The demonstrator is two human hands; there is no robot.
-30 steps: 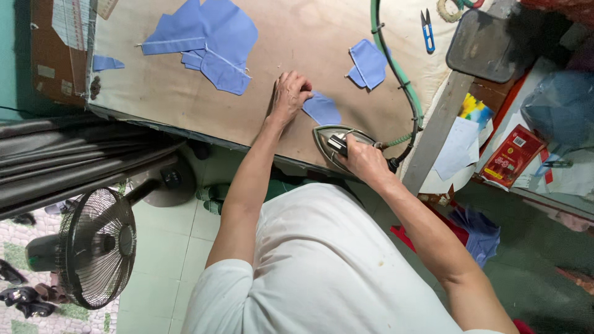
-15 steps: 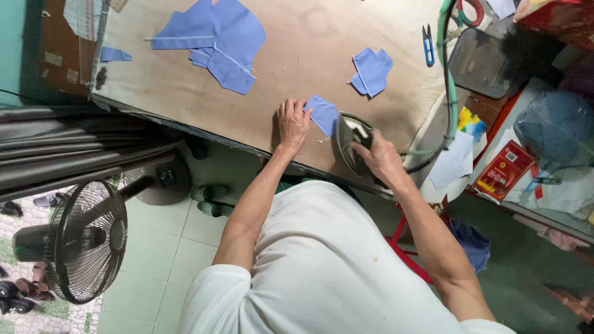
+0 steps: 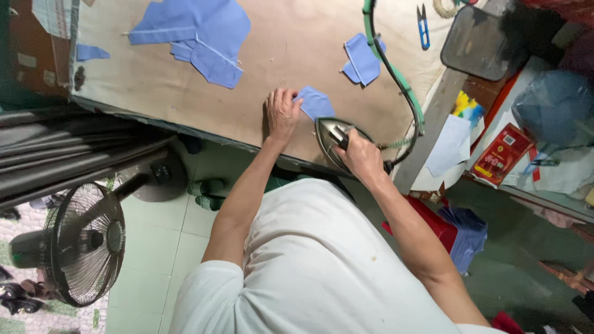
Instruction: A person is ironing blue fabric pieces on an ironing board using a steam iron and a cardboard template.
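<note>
two hands busy: left hand (image 3: 283,115) flat on blue fabric piece (image 3: 316,102); right hand (image 3: 361,156) grasping iron (image 3: 333,141).

You wear a loose white short-sleeved shirt with a few faint specks on its back. Your forearms, left hand (image 3: 283,114) and right hand (image 3: 361,156) are bare.

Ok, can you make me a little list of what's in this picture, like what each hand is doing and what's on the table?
left hand: flat on the table, fingers touching a small blue patch
right hand: gripping the iron
iron: on the table edge, tip beside the patch
table: tan cover
other cloth: big blue pieces, small blue pieces
snips: blue, far side
hose: green, runs to the iron
fan: on the floor
</note>
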